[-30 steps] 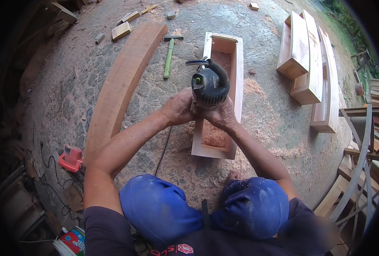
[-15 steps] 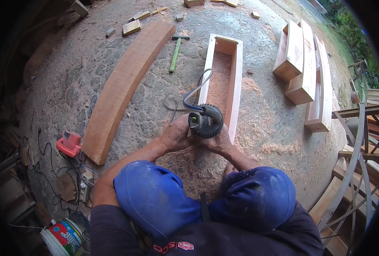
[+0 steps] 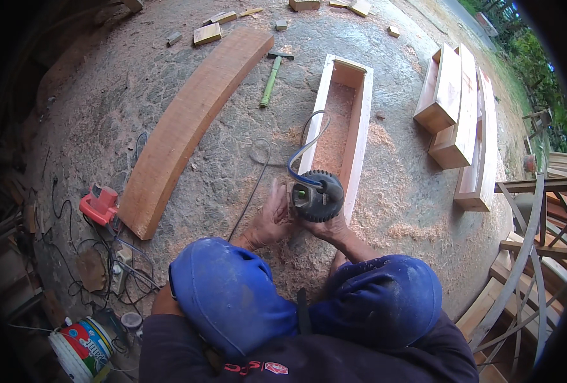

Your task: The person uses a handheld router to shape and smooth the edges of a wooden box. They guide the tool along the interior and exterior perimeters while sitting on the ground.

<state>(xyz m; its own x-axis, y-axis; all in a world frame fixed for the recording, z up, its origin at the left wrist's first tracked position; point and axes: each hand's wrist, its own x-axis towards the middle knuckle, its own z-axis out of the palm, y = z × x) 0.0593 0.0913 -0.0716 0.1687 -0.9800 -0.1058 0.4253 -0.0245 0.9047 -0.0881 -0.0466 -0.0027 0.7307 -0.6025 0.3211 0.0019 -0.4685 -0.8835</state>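
Head view — power tool (image 3: pixel 320 198) upright, corded end up

A black, round-topped power tool (image 3: pixel 322 196) with a blue-and-grey cord (image 3: pixel 306 148) is gripped by the right hand (image 3: pixel 327 226). The left hand (image 3: pixel 272 218) is held open just beside it. A long, open, pale wooden box (image 3: pixel 361 115) is partly hidden by the tool. On the shaving-strewn grey ground (image 3: pixel 105 127), a curved, brown wooden beam (image 3: pixel 197 127) and a green-handled hammer (image 3: pixel 271 83) are laid leftward.
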